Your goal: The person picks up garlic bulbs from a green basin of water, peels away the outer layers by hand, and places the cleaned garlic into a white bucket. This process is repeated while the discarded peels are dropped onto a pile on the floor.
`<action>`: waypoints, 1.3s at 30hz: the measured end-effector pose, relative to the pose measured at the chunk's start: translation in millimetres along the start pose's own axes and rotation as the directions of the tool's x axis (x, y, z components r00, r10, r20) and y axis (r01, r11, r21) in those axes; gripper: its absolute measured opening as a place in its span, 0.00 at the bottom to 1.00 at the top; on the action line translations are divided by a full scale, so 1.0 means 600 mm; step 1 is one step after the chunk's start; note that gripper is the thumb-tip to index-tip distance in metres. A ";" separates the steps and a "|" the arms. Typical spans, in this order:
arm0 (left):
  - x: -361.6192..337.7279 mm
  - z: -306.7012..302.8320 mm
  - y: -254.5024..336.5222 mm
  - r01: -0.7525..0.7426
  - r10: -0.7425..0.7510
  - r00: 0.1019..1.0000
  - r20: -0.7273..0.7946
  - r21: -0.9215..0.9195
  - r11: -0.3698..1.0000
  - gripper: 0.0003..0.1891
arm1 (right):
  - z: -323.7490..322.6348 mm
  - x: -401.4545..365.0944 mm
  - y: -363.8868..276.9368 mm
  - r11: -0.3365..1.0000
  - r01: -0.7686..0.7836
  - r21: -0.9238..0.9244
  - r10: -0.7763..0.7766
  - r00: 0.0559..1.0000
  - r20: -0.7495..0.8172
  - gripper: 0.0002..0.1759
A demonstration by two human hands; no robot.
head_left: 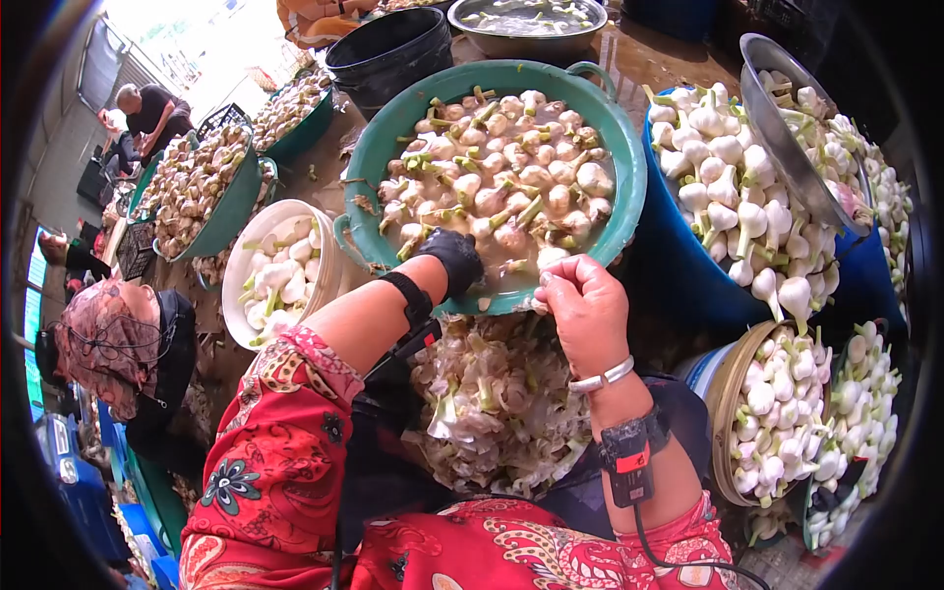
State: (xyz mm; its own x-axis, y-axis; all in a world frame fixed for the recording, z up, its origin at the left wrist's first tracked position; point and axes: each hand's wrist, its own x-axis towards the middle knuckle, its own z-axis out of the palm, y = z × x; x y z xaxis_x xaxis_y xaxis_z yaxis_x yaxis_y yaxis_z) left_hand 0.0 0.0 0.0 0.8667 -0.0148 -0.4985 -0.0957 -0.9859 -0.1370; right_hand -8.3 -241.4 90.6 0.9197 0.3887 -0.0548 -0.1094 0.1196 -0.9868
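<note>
- Garlic bulbs (594, 179) lie in the green tub (631, 175), just beyond both hands.
- Left hand (449, 261), gloved, reaches among them, grip hidden.
- Right hand (590, 307) pinched closed at the near rim.

Left hand (452, 260) gloved, reaching; right hand (587, 303) raised — fingertips pinched.

Gap between hands (590, 300) (rim (497, 304) across)

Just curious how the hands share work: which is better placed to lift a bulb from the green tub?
Probably the left hand: gloved, it reaches inside the green tub, beside garlic bulbs, while the right hand is at the tub's near rim.
</note>
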 end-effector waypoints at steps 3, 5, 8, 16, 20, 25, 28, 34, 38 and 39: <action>-0.026 -0.040 -0.008 0.009 -0.004 0.999 -0.050 0.093 0.996 0.10 | 0.002 0.010 -0.006 0.999 0.002 -0.054 -0.003 1.000 -0.007 0.02; -0.057 -0.064 -0.024 0.125 -0.146 0.980 -0.133 -0.150 0.981 0.09 | -0.001 0.007 -0.009 0.998 -0.014 -0.060 0.017 0.998 0.054 0.06; -0.133 -0.060 -0.032 -0.197 -0.260 0.916 -0.306 -0.906 0.375 0.13 | 0.014 0.000 0.009 0.994 0.020 -0.108 0.000 0.983 0.181 0.15; -0.274 -0.056 0.097 -0.377 -0.328 0.909 -0.259 -0.846 -0.378 0.14 | 0.068 -0.041 0.049 0.995 0.081 0.056 -0.096 0.928 0.359 0.41; -0.274 -0.045 0.095 -0.361 -0.372 0.915 -0.158 -0.732 -0.577 0.13 | 0.068 -0.041 0.042 0.995 0.062 0.073 -0.085 0.920 0.383 0.38; -0.276 -0.041 0.084 -0.324 -0.306 0.936 -0.171 -0.754 -0.571 0.12 | 0.067 -0.038 0.026 0.967 -0.122 0.226 0.020 0.913 0.408 0.35; -0.274 -0.038 0.084 -0.335 -0.334 0.925 -0.179 -0.799 -0.499 0.12 | 0.065 -0.037 0.032 0.919 -0.233 0.318 0.078 0.897 0.434 0.30; -0.280 -0.064 0.107 -0.396 -0.391 0.893 -0.222 -0.799 -0.452 0.13 | 0.053 -0.031 0.025 0.832 -0.389 0.396 0.194 0.872 0.449 0.27; -0.274 -0.063 0.114 -0.365 -0.364 0.915 -0.174 -0.740 -0.564 0.09 | 0.054 -0.038 0.021 0.842 -0.349 0.412 0.178 0.900 0.398 0.26; -0.268 -0.059 0.113 -0.334 -0.353 0.925 -0.143 -0.748 -0.573 0.09 | 0.052 -0.036 0.022 0.843 -0.348 0.410 0.178 0.900 0.397 0.26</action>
State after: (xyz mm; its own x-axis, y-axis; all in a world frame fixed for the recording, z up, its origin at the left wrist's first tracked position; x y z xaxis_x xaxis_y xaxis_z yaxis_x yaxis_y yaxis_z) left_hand -128.8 -70.5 101.1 0.9051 0.3105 -0.2904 0.1315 0.4452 0.8857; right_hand -41.6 -219.9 83.4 0.6586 0.7342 -0.1649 -0.5672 0.3403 -0.7500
